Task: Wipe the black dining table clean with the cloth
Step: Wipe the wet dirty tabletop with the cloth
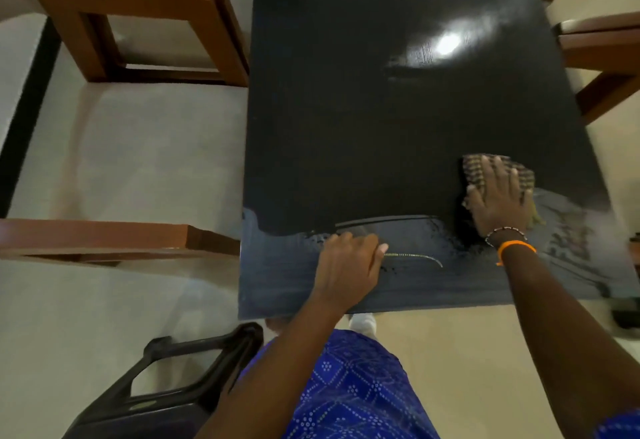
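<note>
Now my right hand (pixel 498 196) presses the checked cloth (pixel 474 170) flat, fingers spread, on the black dining table (pixel 346 109); my left hand (pixel 349 265) rests there, loosely curled, holding nothing.

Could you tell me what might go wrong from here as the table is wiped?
1. The right hand presses the cloth near the table edge on that side; a wide stroke could carry it over the edge.
2. The left hand rests on a streaky, possibly damp patch and may leave marks or slip.
3. The black chair stands close beside the person's legs, a likely trip point.
</note>
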The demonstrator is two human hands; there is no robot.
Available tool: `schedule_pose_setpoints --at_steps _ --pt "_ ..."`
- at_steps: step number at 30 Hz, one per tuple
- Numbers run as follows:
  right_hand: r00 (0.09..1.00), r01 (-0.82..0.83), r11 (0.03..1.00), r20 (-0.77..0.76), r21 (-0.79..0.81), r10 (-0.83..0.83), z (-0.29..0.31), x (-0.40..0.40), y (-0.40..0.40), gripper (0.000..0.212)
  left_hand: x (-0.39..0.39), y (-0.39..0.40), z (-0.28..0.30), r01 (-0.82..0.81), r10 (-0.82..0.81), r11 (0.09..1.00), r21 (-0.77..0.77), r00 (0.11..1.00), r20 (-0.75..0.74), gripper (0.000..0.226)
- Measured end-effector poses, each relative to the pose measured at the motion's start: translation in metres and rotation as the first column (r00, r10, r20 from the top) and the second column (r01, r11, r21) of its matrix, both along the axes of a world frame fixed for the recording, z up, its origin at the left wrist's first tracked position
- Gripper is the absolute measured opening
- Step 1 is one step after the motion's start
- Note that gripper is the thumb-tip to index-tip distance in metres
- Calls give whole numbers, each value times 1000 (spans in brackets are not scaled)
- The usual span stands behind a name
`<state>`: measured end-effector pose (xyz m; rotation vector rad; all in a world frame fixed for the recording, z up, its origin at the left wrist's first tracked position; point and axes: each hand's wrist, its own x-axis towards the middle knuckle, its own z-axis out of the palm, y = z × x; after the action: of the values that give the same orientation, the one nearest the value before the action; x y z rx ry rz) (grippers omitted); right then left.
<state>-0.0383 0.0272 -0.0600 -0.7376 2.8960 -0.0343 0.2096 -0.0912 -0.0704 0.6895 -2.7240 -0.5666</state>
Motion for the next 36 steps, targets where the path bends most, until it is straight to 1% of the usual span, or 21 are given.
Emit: schedule_pose_setpoints --at_steps 2,5,7,8,11,13,15,17,19,20,22,24,29,31,33,34,36 --pt "998 59 998 10 -11 -59 -6 -2 1 60 1 2 -6 5 -4 1000 -27 999 45 30" --pt "990 138 990 12 -27 -138 -15 9 -16 61 0 1 -7 18 -15 999 -33 995 94 33" --pt "990 138 990 16 -33 -137 -18 22 -31 62 -2 1 -6 21 -18 999 -25 994 112 34" --pt "994 109 994 15 -32 -108 -18 31 -39 63 -2 2 -5 19 -17 1000 -21 994 109 34" --pt "998 -67 997 13 -35 67 -20 63 -71 64 -2 2 -4 13 -12 1000 -16 996 89 31" --pt "973 -229 972 18 -47 230 -22 87 -92 64 -5 3 -3 6 -3 999 -34 996 86 31" --pt "916 -399 915 19 -62 400 -24 102 -102 64 -9 3 1 -24 28 999 -41 994 109 33" --pt "849 -525 847 19 -81 528 -23 96 -93 62 -15 9 6 -79 80 997 -12 985 154 35" --pt "802 -595 799 -9 -83 597 -22 78 -71 59 -25 18 10 -144 131 988 49 970 203 37" --pt "796 -605 792 -21 -82 605 -22 69 -59 58 -29 21 11 -168 150 983 70 966 212 37" --pt "823 -568 819 -25 -81 568 -21 46 -31 57 -44 33 14 -166 147 983 84 971 190 37" --pt "869 -495 866 -23 -68 495 -20 15 4 57 -67 52 18 -116 102 990 83 982 162 36" --pt "979 -201 978 -33 -55 200 -17 -72 104 60 -131 119 23 71 -77 996 56 990 122 31" --pt "995 -92 995 -52 -35 91 -18 -101 137 59 -151 141 19 125 -128 992 36 986 110 29" --pt "999 -11 999 -45 -43 9 -18 -125 159 60 -164 158 12 156 -164 984 82 981 104 30" --pt "999 10 998 -37 -55 -12 -18 -134 164 60 -168 165 9 152 -162 984 90 981 105 31" --pt "999 18 997 -26 -78 -20 -19 -149 163 59 -170 170 3 132 -137 990 52 984 112 31"
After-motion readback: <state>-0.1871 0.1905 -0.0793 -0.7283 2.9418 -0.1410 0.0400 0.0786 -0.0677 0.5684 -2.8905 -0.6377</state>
